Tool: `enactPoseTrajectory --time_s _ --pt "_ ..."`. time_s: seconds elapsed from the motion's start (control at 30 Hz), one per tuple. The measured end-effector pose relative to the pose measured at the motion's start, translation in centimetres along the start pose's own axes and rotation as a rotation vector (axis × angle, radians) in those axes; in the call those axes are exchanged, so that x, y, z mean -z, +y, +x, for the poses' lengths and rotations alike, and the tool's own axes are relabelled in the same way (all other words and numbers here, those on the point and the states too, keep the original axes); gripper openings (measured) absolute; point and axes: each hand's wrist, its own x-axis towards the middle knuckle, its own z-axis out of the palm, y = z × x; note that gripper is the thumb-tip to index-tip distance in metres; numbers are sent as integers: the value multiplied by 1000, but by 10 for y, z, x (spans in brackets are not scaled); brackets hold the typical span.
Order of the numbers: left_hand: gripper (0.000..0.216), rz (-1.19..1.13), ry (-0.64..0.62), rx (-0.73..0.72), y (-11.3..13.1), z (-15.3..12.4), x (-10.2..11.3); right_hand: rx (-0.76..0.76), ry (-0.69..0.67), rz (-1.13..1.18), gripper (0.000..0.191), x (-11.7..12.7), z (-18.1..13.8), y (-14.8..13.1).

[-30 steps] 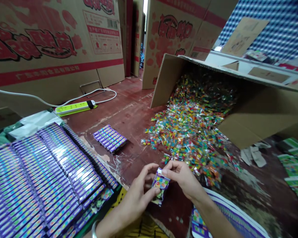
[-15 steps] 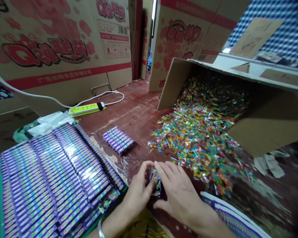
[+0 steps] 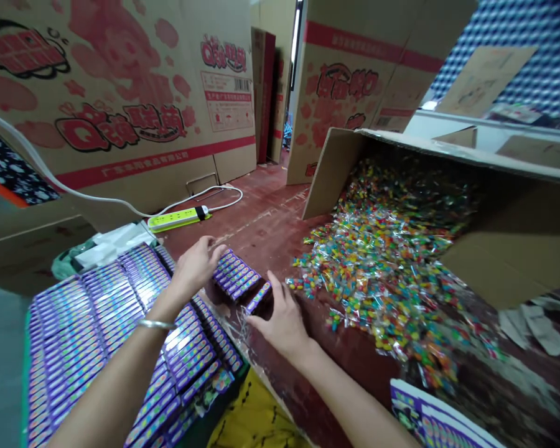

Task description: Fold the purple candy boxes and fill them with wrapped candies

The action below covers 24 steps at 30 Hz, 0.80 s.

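Note:
My right hand [image 3: 282, 320] pinches a small purple candy box [image 3: 258, 297] between thumb and fingers, holding it close to the near end of a short row of matching boxes [image 3: 236, 274] on the reddish table. My left hand [image 3: 196, 266] is at the far left end of that row, its fingers apart and curved, with nothing visible in it. Under my left forearm a green-edged tray holds a large stack of the same purple boxes [image 3: 107, 311] in several columns.
An overturned carton [image 3: 508, 242] spills clear packets of coloured candies [image 3: 378, 267] across the right. Flat printed purple cartons [image 3: 441, 423] lie at lower right. A yellow-green power strip [image 3: 177, 219] with a white cable sits behind the stack. Large printed cartons [image 3: 158, 74] stand at the back.
Both hands have moved forward and left from near my lap to the short row. The right hand has carried the small box there; the left hand has let go of it.

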Motion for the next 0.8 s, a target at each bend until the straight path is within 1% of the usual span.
enactPoseTrajectory --time_s 0.03,0.1,0.2,0.3,0.37,0.4,0.43,0.47,0.5,0.53,0.57,0.6,0.63,0.67,0.7,0.73,0.77,0.8 --pt "45 20 -39 1 -4 8 -4 -5 7 -11 102 -7 2 -2" --pt "44 49 -103 -14 -8 16 -15 -12 12 -42 103 -18 5 -4" --pt "44 69 -132 -40 -8 14 -29 -14 12 -88 104 -29 11 -5" --pt "47 76 -104 -40 -9 11 -31 -28 -10 -93 109 -33 16 -6" --pt "52 73 -52 -37 -8 8 -26 -34 -32 -73 115 -26 14 -6" --pt "56 72 -13 -34 -5 5 -23 -27 -40 -67 115 -17 11 -4" --pt "60 64 49 -38 -1 0 -21 -14 -47 -64 110 -4 5 -1" --pt "63 43 123 -56 4 -8 -20 -3 -50 -71 100 12 -2 5" --pt "64 10 196 -87 13 -19 -20 6 -56 -86 80 32 -12 13" --pt "63 -61 294 -150 23 -33 -24 -10 -59 -110 53 55 -24 23" --pt "60 -147 323 -250 36 -51 -29 -62 -53 -157 30 79 -37 34" --pt "57 -242 265 -368 51 -72 -37 -124 -53 -221 20 104 -51 46" --pt "56 -324 154 -492 68 -96 -47 -163 -63 -261 21 128 -65 58" --pt "60 -378 12 -607 86 -121 -59 -196 -73 -293 24 151 -79 70" --pt "66 -415 -127 -689 104 -147 -71 -222 -95 -324 25 170 -92 80" --pt "74 -430 -268 -751 121 -171 -84 -247 -112 -357 26 186 -104 89" --pt "86 -430 -368 -796 137 -194 -96 -265 -129 -381 27 198 -115 97" --pt "99 -416 -440 -817 151 -213 -108 -276 -148 -399 27 205 -125 103"
